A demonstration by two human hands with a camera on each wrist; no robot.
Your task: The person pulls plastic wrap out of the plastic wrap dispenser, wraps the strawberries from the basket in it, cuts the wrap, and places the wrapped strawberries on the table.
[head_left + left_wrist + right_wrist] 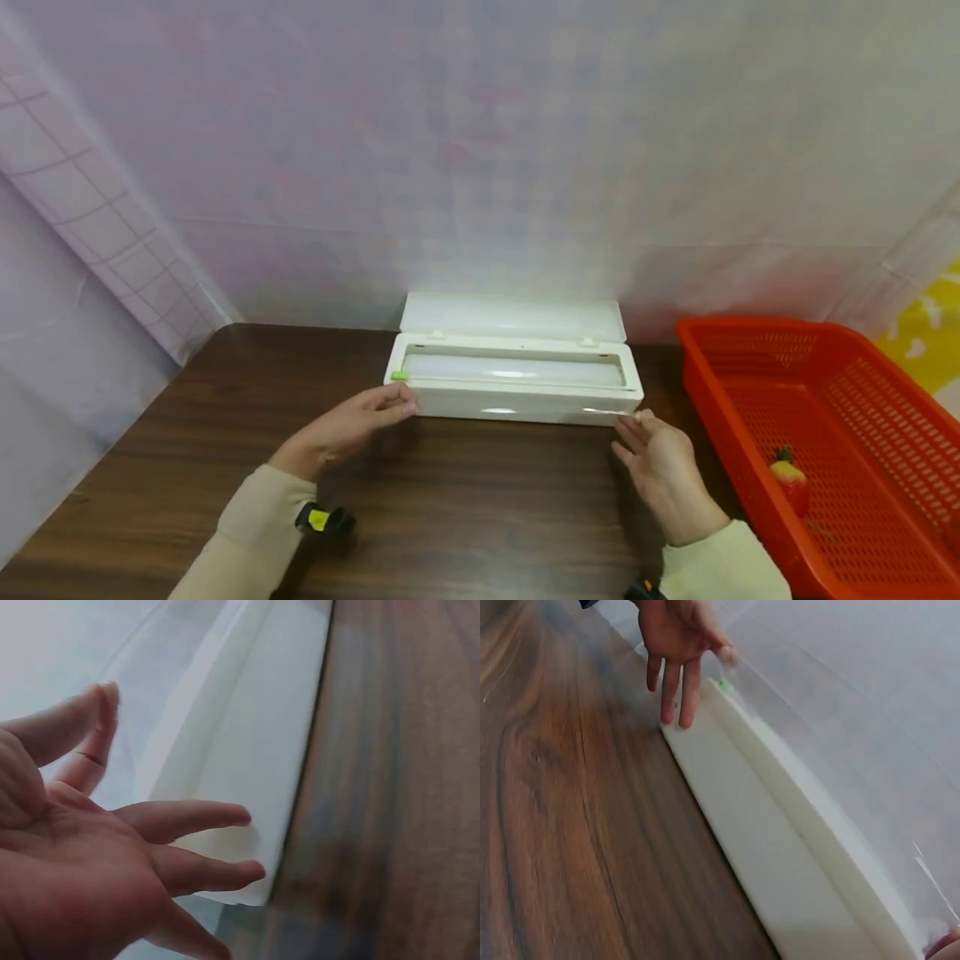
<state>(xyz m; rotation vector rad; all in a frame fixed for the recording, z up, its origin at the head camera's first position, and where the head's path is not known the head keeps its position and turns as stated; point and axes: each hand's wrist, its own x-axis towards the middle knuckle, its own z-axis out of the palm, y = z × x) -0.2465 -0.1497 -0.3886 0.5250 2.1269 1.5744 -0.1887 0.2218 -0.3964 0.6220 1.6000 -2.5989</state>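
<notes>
A long white cling film dispenser (517, 403) lies on the table with its lid (512, 317) tipped back and a pale roll (510, 367) inside. At its front left corner, my left hand (348, 431) pinches the clear cling film (932, 881) between thumb and index finger. The other left fingers (202, 876) are spread by the box's front face. My right hand (663, 467) pinches the film's edge at the front right corner, its remaining fingers loosely extended. A green slider (400, 376) sits at the dispenser's left end. The film is see-through, so its full outline is hard to tell.
On the right stands a red plastic basket (712, 400) holding a toy strawberry-like fruit (791, 486). A pale curtain-like wall (510, 167) rises directly behind the dispenser. The dark wooden table (480, 508) extends in front and to the left.
</notes>
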